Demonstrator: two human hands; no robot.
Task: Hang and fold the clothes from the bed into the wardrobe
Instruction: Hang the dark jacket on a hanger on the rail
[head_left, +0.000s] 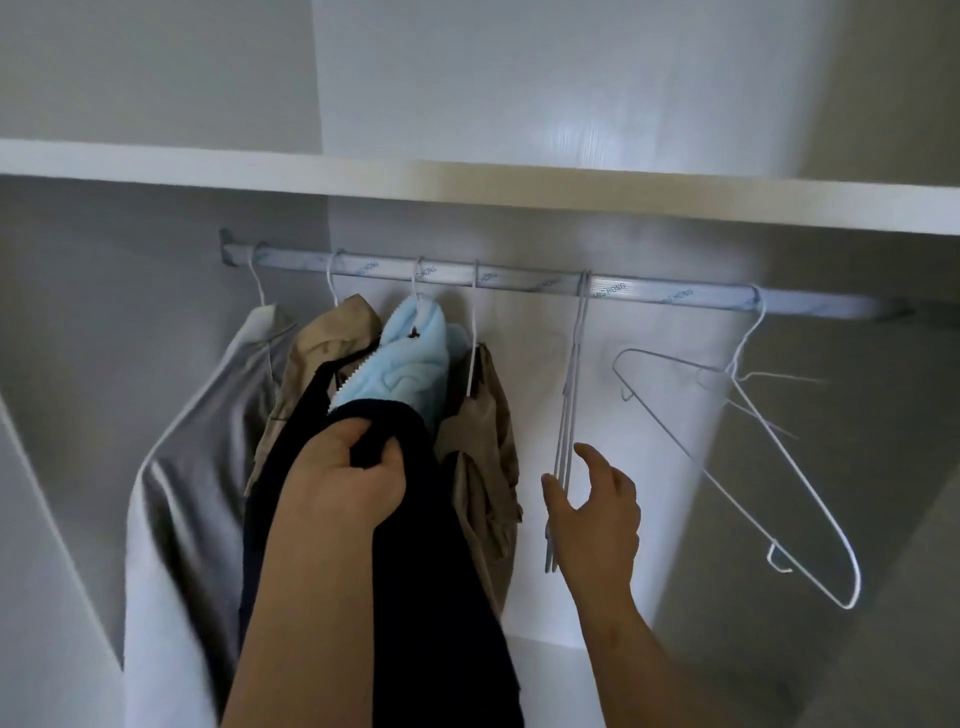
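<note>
1. Dark garment (431, 571): my left hand (343, 483) grips its top edge, fingers curled round the cloth, and the rest hangs below, along my forearm.
2. My right hand (592, 504) is spread wide and holds nothing. The bunched wire hangers (569, 405) hang between its thumb and fingers from the rail (675, 299) above.

**A:** What do you get on your feed, apart from the job itself?

**B:** I see a white shelf (467, 179) across twelve o'clock. Under it a pale rail (519, 283) with printed lettering runs from ten to three.

**A:** And on the rail?

**B:** From nine towards centre I count a grey garment (176, 467), a beige jacket (322, 343), a light-blue fleece (410, 358) and a beige piece (483, 457). At three o'clock a white wire hanger (810, 486) hangs tilted.
</note>
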